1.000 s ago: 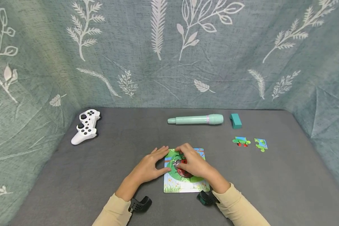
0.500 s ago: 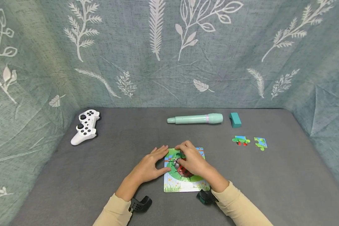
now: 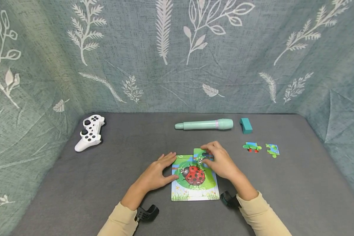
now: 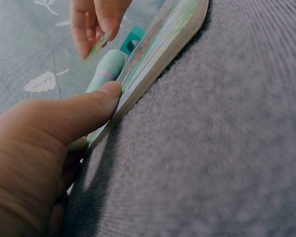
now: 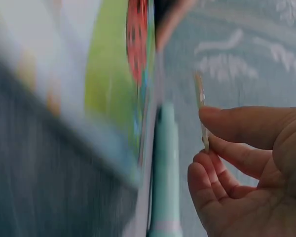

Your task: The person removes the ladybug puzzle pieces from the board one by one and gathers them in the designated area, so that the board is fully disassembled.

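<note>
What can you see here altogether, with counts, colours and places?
ladybug puzzle board: one, multicoloured, front centre
held puzzle piece: one, green and blue, raised near the board's far edge
loose puzzle pieces: two, blue, green and some red, right of the board
microphone-shaped wand: one, mint green, behind the board
arch block: one, teal, right of the wand
game controller: one, white, back left
table: one, dark grey, underneath
leaf-print cloth: grey-green and white, backdrop
sleeves: two, beige, forearms
wrist devices: two, black, wrists
left hand: one, bare, touching the board's left edge
right hand: one, bare, pinching the held piece
</note>
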`<state>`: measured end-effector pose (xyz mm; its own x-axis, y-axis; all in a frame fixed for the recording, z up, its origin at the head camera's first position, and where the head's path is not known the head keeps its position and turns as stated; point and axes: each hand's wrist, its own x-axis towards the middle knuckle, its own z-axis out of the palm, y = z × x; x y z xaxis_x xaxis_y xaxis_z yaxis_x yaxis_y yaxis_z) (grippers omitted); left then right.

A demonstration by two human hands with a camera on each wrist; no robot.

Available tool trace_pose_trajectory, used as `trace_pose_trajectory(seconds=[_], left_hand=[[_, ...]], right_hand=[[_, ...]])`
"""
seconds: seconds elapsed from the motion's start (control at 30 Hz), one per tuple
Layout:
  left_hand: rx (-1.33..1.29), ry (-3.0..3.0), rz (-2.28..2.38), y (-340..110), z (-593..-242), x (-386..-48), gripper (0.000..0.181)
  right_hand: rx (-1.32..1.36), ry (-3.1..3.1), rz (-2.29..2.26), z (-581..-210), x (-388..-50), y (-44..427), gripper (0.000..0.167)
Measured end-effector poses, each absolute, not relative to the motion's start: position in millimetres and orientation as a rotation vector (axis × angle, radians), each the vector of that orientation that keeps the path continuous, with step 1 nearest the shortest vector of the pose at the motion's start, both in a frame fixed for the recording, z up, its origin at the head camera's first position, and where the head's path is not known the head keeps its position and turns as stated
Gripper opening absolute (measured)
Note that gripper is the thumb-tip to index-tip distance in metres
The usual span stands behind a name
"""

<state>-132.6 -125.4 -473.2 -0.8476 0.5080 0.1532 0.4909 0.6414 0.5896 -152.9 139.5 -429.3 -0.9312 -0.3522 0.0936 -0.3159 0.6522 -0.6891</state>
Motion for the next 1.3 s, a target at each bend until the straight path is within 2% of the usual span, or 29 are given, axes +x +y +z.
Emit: trace_pose_trajectory(seconds=[0.33, 0.57, 0.97, 1.3], left_hand=[[0.843, 2.821, 1.015, -126, -474, -131, 0.072], [0.839, 2.835, 0.995, -124, -474, -131, 0.073], [0.848, 2.839, 1.007, -124, -474, -132, 0.073], [0.853, 2.854, 1.006, -124, -474, -130, 0.071]], right_hand=[[-0.432, 2.855, -1.153, -442, -176, 205, 0.041], [-0.362, 2.884, -1.172, -451, -188, 232, 0.039], [-0.349, 2.957, -1.070, -457, -194, 239, 0.039], [-0.351, 2.882, -1.179, -447, -187, 235, 0.044]])
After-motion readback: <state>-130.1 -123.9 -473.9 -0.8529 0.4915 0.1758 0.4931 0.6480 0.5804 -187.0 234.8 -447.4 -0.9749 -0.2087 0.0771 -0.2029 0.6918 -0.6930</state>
